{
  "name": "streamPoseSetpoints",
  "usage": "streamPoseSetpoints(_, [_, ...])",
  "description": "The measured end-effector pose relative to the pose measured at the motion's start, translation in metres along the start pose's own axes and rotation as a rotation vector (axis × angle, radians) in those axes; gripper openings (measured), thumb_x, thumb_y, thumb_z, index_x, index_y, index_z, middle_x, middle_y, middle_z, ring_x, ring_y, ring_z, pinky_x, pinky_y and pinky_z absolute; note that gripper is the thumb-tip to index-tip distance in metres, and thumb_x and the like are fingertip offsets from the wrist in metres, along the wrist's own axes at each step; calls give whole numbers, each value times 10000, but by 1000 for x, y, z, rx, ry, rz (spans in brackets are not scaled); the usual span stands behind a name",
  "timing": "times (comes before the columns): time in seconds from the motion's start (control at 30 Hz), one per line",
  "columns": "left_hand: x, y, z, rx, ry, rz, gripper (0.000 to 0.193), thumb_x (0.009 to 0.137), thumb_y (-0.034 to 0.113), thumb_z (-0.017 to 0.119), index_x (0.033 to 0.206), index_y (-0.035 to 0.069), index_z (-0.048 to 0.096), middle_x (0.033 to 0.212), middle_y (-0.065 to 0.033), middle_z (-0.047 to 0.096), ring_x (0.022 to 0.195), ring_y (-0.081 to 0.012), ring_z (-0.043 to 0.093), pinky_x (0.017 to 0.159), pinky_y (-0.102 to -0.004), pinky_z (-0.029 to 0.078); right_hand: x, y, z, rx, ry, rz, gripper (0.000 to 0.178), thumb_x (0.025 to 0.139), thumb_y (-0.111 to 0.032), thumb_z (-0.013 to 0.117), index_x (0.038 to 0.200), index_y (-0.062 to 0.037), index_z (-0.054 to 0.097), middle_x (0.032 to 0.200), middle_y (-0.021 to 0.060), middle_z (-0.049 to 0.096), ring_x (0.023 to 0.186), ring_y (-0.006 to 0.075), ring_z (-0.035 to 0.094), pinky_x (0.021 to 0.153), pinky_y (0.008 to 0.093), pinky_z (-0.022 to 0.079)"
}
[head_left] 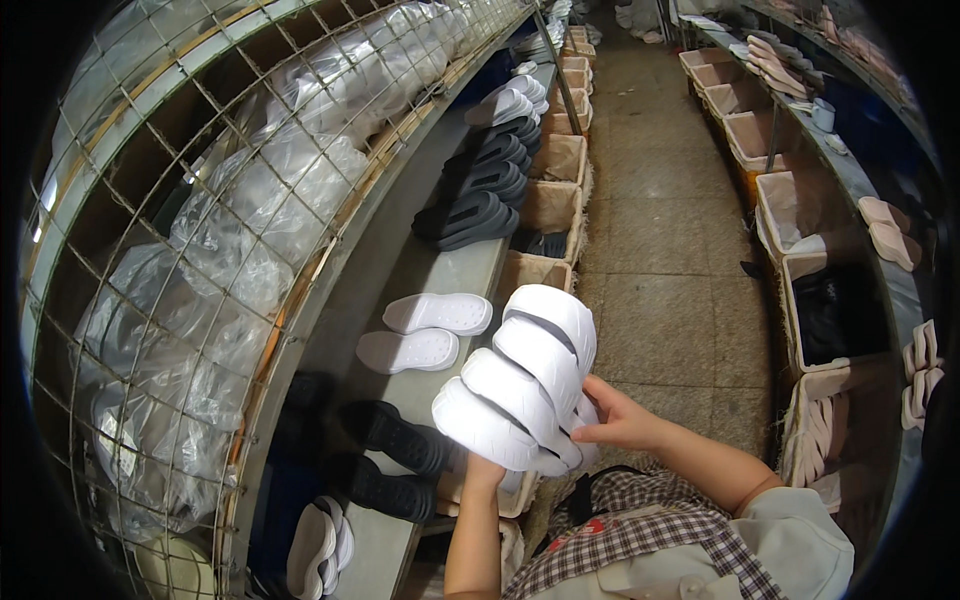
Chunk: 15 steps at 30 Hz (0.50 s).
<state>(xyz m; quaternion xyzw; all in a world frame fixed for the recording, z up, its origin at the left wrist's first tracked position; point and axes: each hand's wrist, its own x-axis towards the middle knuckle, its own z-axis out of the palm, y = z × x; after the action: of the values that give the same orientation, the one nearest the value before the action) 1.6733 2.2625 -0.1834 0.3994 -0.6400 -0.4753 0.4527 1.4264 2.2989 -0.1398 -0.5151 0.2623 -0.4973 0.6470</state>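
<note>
Several white shoe soles (515, 375) are bunched together in front of my body, stacked side by side with their rounded ends toward the far left. My left hand (486, 470) supports the bunch from below, its fingers mostly hidden under the soles. On the right side of the bunch, my right hand (615, 418) grips it with thumb and fingers. A pair of white soles (425, 330) lies flat on the grey shelf (375, 545) just left of the bunch. Closer to me on that shelf is a pair of black soles (400, 465).
Farther along the shelf stand stacks of dark grey soles (470, 215) and white soles (510, 100). Lined bins (552, 205) run beneath it. Wire mesh (200, 190) holds clear plastic bags at left. Across the aisle floor (660, 270) are more bins (790, 210) and a shelf with pink soles (885, 232).
</note>
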Motion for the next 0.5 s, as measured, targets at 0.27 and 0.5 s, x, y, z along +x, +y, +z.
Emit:
streamPoseSetpoints(0.27, [-2,-19,-2,194,-14,78,614,911,269,569,1406,18,306,1415,-133,364,1290,-254,368,1057,-378,315,2,-5,2,-22,-5,-9,757,756,-126,725,1392,-30,325,1350,101,346,1295,218,312,1083,359,253])
streamPoseSetpoints(0.5, [1,24,20,-444,135,-101,518,962,307,468,1382,29,342,1344,-114,436,1238,-235,426,1021,-372,372,10,3,-6,-224,-28,-49,745,763,-130,723,1399,-80,338,1406,127,323,1331,270,297,1090,408,251])
